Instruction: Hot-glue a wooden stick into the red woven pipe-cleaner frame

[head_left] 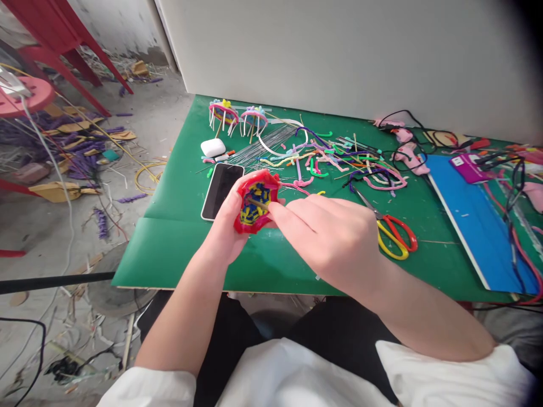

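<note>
My left hand [224, 226] is wrapped round a small red pipe-cleaner bowl [255, 200] with yellow and blue pieces inside, holding it above the green table [169, 249]. My right hand [326, 234] is closed in a pinch on a thin stick [255, 204] whose tip pokes into the bowl. Both hands meet over the table's front middle.
A black phone [220, 189] and a white earbud case [212, 147] lie left of the bowl. Two finished pipe-cleaner shapes [237, 117] stand at the back. Loose pipe cleaners [335, 158], red-and-yellow scissors [392, 234], a blue board [479, 226] and pink tools with cables lie right.
</note>
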Motion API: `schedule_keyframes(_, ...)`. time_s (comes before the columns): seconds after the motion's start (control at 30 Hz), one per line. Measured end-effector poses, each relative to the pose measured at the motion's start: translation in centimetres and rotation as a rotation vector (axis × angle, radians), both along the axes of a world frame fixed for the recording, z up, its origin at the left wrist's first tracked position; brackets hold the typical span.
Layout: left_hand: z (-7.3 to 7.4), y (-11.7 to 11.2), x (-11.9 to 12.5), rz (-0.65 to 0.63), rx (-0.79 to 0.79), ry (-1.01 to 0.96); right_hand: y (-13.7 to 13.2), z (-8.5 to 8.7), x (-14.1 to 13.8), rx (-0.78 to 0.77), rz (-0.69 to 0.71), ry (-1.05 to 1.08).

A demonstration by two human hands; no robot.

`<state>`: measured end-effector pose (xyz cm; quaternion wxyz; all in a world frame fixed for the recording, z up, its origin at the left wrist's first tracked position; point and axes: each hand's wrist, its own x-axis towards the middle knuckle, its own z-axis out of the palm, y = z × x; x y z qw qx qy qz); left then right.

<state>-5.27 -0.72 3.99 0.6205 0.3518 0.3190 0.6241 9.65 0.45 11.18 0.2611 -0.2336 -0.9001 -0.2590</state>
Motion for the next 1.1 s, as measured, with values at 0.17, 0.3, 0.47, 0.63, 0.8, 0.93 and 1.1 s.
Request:
schedule_keyframes(0.17, -0.1, -0.1, -0.2, -0.071, 0.019, 0.038, 0.5, 1.1, 0.0, -0.036, -0.005, -0.055)
schedule_keyframes(0.3, -0.1, 0.1, 0.0, -0.022, 0.034, 0.170, 0.5, 1.9, -0.3, -0.082, 0.001, -0.117)
schedule_keyframes(0.47, 0.0, 0.4, 0.1, 0.077, 0.044, 0.365, 0.4, 2.2, -1.1, -0.118, 0.007, -0.163)
schedule_keyframes(0.63, 0.2, 0.4, 0.1, 0.194, 0.041, 0.541, 0.2, 1.7, -1.8, -0.152, 0.002, -0.129)
schedule_keyframes(0.8, 0.6, 0.3, 0.3, 0.303, 0.001, 0.601, -1.0, 0.0, -2.1, -0.073, -0.026, -0.044)
schedule_keyframes(0.93, 1.1, 0.2, 0.4, 0.280, -0.108, 0.520, -1.8, -1.2, -2.3, -0.023, -0.060, 0.013)
schedule_keyframes(1.1, 1.2, 0.0, 0.3, 0.081, -0.166, 0.205, -1.5, -1.2, -2.1, -0.035, -0.045, 0.019)
